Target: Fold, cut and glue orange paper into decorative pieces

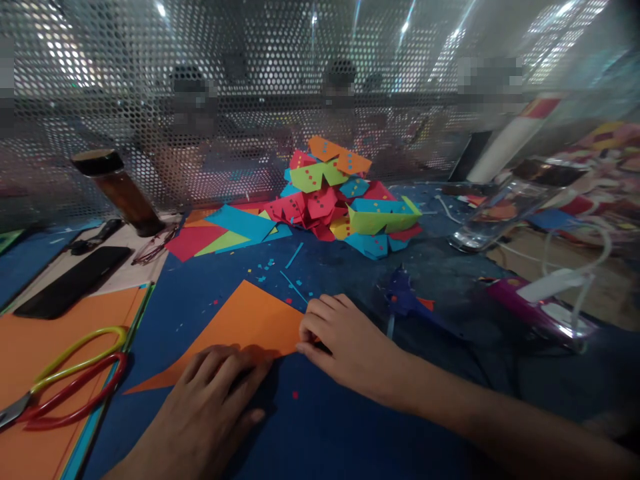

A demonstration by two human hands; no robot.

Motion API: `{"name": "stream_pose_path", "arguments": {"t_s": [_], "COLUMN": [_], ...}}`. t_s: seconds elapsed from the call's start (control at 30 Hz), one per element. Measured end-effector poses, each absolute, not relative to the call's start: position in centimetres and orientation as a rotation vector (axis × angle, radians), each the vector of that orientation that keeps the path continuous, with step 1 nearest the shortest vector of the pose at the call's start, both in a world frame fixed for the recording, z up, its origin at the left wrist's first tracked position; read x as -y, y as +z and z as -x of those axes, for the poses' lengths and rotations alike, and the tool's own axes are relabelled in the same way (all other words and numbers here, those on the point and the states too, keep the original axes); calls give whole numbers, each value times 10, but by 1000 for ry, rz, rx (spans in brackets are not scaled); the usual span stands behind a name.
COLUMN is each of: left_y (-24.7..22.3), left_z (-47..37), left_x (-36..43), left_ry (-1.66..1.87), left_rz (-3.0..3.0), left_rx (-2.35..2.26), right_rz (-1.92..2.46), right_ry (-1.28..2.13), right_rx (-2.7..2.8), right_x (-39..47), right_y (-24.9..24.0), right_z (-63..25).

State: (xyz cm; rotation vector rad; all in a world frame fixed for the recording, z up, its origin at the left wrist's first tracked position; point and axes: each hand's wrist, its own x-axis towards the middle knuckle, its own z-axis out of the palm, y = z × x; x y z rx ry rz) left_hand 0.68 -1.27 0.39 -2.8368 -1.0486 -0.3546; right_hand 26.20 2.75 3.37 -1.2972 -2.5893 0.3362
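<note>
An orange paper sheet (245,320) lies on the blue table surface (350,427) in front of me. My left hand (210,407) presses flat on the sheet's near edge, fingers spread. My right hand (345,343) pinches the sheet's right corner between thumb and fingertips. A pile of folded paper pieces (340,200) in red, green, orange and blue sits beyond the sheet, near the perforated metal screen.
Scissors (70,387) with red and yellow handles lie on an orange sheet stack at left. A black phone (75,280), a dark bottle (120,190) and glasses stand far left. A blue glue gun (405,297), a purple tool (540,310) and a clear bottle (505,207) are at right.
</note>
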Motion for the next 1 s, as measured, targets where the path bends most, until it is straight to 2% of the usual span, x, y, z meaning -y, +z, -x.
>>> {"name": "stream_pose_path", "arguments": {"t_s": [1.0], "left_y": [1], "left_z": [-5], "left_x": [13], "left_ry": [-313], "left_rz": [2857], "left_rx": [1095], "right_rz": [1345], "right_ry": [349], "right_rx": [2597], "right_x": [-32], "right_y": [36], "right_z": [-265]}}
